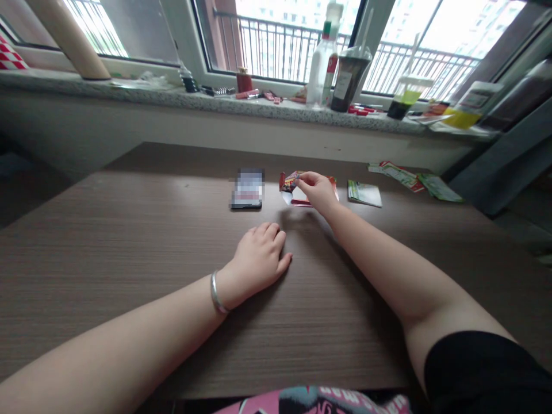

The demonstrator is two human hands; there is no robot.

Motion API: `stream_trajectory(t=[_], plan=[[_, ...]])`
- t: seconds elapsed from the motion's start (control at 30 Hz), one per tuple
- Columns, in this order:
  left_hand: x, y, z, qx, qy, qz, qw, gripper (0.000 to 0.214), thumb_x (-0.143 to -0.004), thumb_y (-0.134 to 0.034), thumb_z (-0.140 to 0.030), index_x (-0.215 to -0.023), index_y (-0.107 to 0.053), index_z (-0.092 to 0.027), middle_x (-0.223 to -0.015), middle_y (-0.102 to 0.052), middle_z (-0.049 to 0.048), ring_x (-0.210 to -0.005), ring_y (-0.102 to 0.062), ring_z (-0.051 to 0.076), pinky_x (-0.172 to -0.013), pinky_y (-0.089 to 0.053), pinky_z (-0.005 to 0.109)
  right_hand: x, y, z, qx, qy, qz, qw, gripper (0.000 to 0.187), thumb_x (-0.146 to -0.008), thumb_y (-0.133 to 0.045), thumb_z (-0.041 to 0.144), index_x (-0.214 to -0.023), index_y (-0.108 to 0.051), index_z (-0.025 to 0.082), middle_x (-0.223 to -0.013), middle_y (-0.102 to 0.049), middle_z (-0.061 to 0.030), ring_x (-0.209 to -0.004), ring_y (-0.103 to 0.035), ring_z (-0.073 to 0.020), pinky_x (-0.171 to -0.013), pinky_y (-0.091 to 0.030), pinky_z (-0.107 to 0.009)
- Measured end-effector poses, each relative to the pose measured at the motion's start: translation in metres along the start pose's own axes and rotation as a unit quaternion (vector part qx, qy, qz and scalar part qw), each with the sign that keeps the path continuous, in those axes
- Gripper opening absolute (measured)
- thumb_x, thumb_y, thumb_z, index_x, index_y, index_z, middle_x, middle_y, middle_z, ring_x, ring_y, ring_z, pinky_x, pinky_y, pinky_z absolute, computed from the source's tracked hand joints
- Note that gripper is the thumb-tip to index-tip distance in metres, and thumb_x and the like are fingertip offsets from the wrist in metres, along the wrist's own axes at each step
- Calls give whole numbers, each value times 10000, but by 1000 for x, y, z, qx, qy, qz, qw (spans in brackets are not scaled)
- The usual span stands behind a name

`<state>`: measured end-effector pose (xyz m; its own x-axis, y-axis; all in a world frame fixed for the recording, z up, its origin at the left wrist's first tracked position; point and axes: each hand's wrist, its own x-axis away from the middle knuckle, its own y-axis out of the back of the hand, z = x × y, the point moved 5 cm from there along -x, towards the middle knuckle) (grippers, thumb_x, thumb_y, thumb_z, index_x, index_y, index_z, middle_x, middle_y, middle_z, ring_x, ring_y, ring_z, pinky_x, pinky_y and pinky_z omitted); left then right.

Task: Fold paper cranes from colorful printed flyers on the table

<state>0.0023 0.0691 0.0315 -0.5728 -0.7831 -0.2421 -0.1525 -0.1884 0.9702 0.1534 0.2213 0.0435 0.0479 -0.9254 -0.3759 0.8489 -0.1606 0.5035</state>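
Note:
My right hand [318,190] reaches to the far middle of the brown wooden table [129,241] and pinches a folded piece of red patterned paper [290,181] by its upper edge. The paper lies on the table under the fingers. My left hand [257,259] rests palm down on the table nearer to me, fingers curled under loosely, holding nothing. A silver bangle [215,293] circles its wrist. A phone [247,188] lies flat just left of the paper.
Green and white paper [364,193] lies right of my right hand, with more printed sheets [399,174] beyond. The stone windowsill [267,109] holds a bottle [322,63], drink cups [350,77], a cardboard tube [71,37] and small items.

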Motion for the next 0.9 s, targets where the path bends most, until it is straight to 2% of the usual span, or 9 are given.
stream_trajectory(t=[0.2, 0.43, 0.53, 0.6, 0.8, 0.9], plan=[[-11, -1, 8, -22, -3, 21, 1000, 372, -916, -483, -436, -1078, -610, -126, -1156, -585, 151, -1115, -523, 308, -948, -461, 442, -33, -35, -10, 78, -9, 15, 997, 195, -848, -621, 336, -927, -740, 204, -911, -753, -30, -833, -676, -171, -770, -494, -282], [-15, -7, 15, -20, -5, 19, 1000, 378, -912, -487, -456, -1071, -611, -136, -1153, -585, 143, -1120, -523, 301, -958, -457, 433, -40, -48, -8, 169, 17, 12, 985, 250, -857, -622, 349, -1054, -732, 243, -1019, -753, -39, -968, -663, -222, -895, -479, -359], [-16, -8, 14, -18, -7, 20, 1000, 385, -913, -488, -451, -1084, -609, -128, -1162, -585, 151, -1128, -520, 306, -965, -455, 441, -35, -41, -9, 195, 30, 23, 980, 310, -840, -632, 305, -1138, -697, 245, -1062, -741, -31, -1016, -642, -224, -939, -466, -370], [-16, -7, 12, -13, -6, 18, 1000, 386, -913, -492, -448, -1091, -607, -126, -1172, -583, 155, -1136, -517, 308, -973, -453, 446, -31, -32, -13, 211, 33, 32, 977, 305, -834, -628, 292, -1124, -698, 232, -1108, -723, -38, -1041, -628, -222, -956, -461, -369], [-15, -7, 6, -8, 0, 20, 1000, 369, -908, -503, -434, -1066, -613, -120, -1166, -586, 157, -1137, -519, 314, -974, -453, 452, -8, 11, -25, 255, 48, 60, 964, 268, -827, -638, 343, -1051, -718, 220, -1176, -676, -72, -1145, -573, -248, -1012, -424, -391], [-15, -8, 2, -9, 0, 24, 1000, 365, -903, -513, -430, -1061, -613, -117, -1167, -587, 161, -1142, -518, 315, -976, -451, 452, 8, 24, -24, 328, 89, 101, 935, 351, -828, -637, 443, -1094, -701, 222, -1211, -658, -88, -1127, -581, -261, -967, -448, -392]])
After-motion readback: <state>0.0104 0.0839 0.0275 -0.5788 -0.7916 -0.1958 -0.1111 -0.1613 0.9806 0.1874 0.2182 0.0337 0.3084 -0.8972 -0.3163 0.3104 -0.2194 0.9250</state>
